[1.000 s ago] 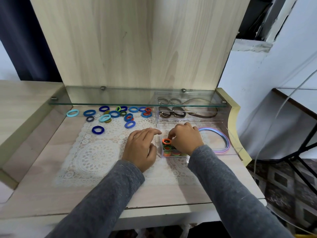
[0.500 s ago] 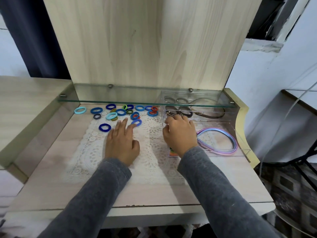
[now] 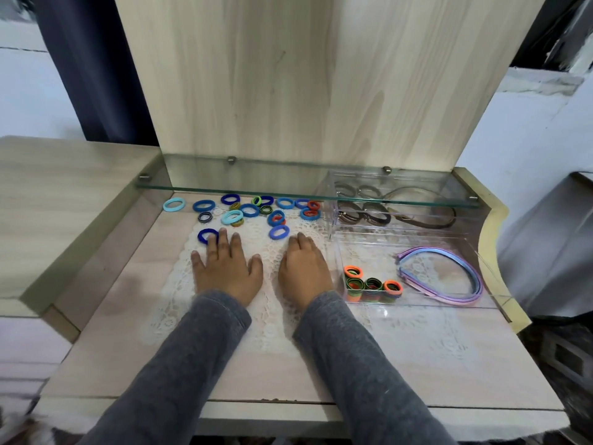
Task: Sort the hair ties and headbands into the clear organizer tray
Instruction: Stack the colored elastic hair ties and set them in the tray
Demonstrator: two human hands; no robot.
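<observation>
Several loose hair ties [image 3: 249,210], mostly blue, lie in a cluster on the lace mat under the glass shelf. My left hand [image 3: 224,268] rests flat with spread fingers, its fingertips touching a dark blue tie [image 3: 205,235]. Just left of the clear organizer tray [image 3: 417,303] lies my right hand [image 3: 303,271], palm down and holding nothing; a blue tie [image 3: 279,232] sits just beyond its fingers. Orange and green ties [image 3: 372,285] fill the tray's front-left compartment. Pink and blue headbands [image 3: 444,273] lie in the front-right one. Brown bands [image 3: 365,216] sit in the rear compartments.
A glass shelf [image 3: 305,194] overhangs the back of the desk at low height, above the loose ties and the tray's rear part. A white lace mat [image 3: 179,284] covers the wooden desk. A raised wooden ledge [image 3: 48,200] borders the left side.
My right hand left the tray and moved left onto the mat. My left hand shifted left to the dark blue tie. The camera view moved closer.
</observation>
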